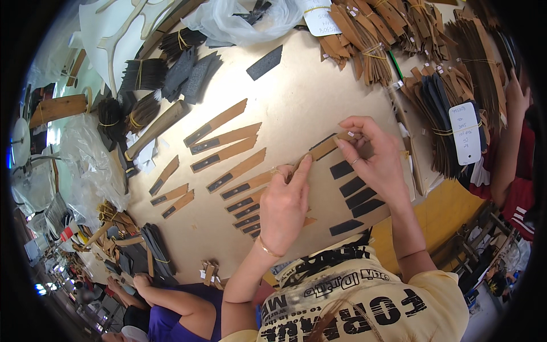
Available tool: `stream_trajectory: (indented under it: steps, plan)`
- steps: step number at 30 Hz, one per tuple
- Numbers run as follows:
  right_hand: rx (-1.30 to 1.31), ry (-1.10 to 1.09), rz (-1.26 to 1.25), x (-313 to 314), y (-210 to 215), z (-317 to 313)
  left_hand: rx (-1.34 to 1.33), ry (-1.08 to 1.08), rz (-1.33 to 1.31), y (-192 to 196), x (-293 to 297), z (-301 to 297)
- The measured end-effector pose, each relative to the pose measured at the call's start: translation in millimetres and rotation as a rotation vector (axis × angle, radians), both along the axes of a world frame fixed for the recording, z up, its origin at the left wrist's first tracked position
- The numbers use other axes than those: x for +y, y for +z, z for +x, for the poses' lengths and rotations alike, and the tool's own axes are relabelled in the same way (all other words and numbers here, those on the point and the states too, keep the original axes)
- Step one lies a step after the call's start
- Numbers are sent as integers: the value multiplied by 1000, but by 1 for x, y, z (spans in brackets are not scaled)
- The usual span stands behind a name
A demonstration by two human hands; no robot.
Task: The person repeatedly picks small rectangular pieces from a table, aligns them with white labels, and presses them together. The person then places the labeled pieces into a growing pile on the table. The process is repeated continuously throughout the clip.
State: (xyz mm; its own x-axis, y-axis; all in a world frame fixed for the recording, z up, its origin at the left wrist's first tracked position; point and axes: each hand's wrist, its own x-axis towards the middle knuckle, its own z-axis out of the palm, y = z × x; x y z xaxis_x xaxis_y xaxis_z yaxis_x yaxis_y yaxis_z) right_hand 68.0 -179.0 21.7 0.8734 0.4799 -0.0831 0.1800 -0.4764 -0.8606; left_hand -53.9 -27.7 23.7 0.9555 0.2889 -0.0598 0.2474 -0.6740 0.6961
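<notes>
My left hand [285,202] and my right hand [373,157] together hold a long tan strip [322,149] with a black patch near one end, just above the brown table [296,97]. My left hand pinches its lower end and my right hand grips the upper end. Under and left of my left hand, several similar tan strips with black patches [228,154] lie in rows. Loose black patches [356,194] lie below my right hand.
Bundles of tan and dark strips tied with bands [450,91] pile up at the back right, one with a white tag [465,132]. Black bundles [142,74] and clear plastic bags [239,20] lie at the back left. Other people sit at lower left [171,313] and right [513,148].
</notes>
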Motion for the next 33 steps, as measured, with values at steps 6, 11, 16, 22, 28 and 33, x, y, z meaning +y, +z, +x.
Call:
stream_trajectory:
  steps: [6, 11, 16, 22, 28, 33]
  plan:
    - [77, -38, 1, 0, 0, -1, 43, -97, 215, -3, -4, -2]
    - [74, -37, -3, 0, 1, -2, 54, -169, 393, -3, -9, -1]
    - [53, -61, 44, -2, 1, 0, 137, -238, 434, 3, -12, 0]
    - [76, -58, 63, -9, 0, 6, 45, -212, 435, 4, -11, 4]
    - [21, -70, 73, -6, -4, 5, 46, -207, 402, 5, -11, 4]
    - [22, -69, 57, -7, -5, 5, 111, -235, 433, 9, -11, 5]
